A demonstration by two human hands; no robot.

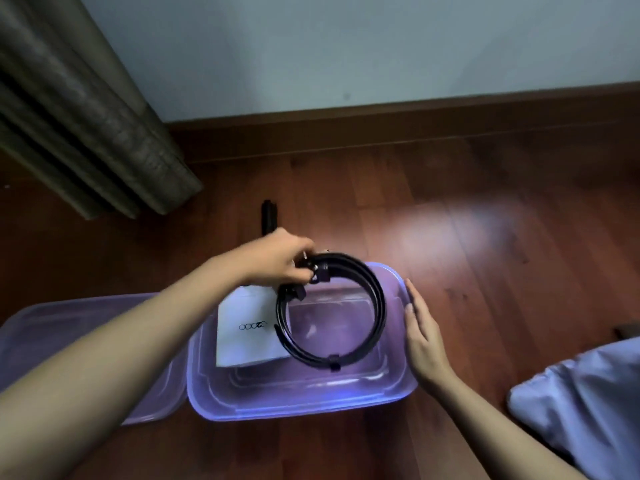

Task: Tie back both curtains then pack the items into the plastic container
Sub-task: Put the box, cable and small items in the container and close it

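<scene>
Two hands (277, 261) work at a plastic container (298, 407) on the floor (502, 237). The left hand reaches in from the lower left, its fingers curled and pinching a coiled black belt (378, 303) at the buckle end, where a bit of metal shows between the fingertips. The right hand (420, 336) lies open, fingers straight and together, flat against the outside of the container's right wall near the rim. The belt hangs from the left hand as a round coil of several turns, tilted over the container's far half, its lower arc down inside the opening. Whether it touches the bottom cannot be told. It is glossy and dark, with small strap loops on its upper left and at its lowest point. The container is translucent purple and rectangular with rounded corners and a broad lip. A white packet (246, 334) with small dark printing leans inside against its left wall, partly behind the coil. The right half of the container's bottom is bare. Just left of the container, touching or nearly touching its rim, a matching purple lid (69, 317) lies flat under the left forearm. Behind the left hand a slim black object (269, 218) lies on the floor, too blurred to identify. A grey-brown curtain (86, 116) hangs in folds at the upper left, its hem meeting the floor well apart from the container. The wooden floor runs back to a dark baseboard (415, 123) under a pale wall (346, 46), with bare boards to the right and beyond. Pale blue cloth (581, 403) fills the lower right corner beside the right forearm.
</scene>
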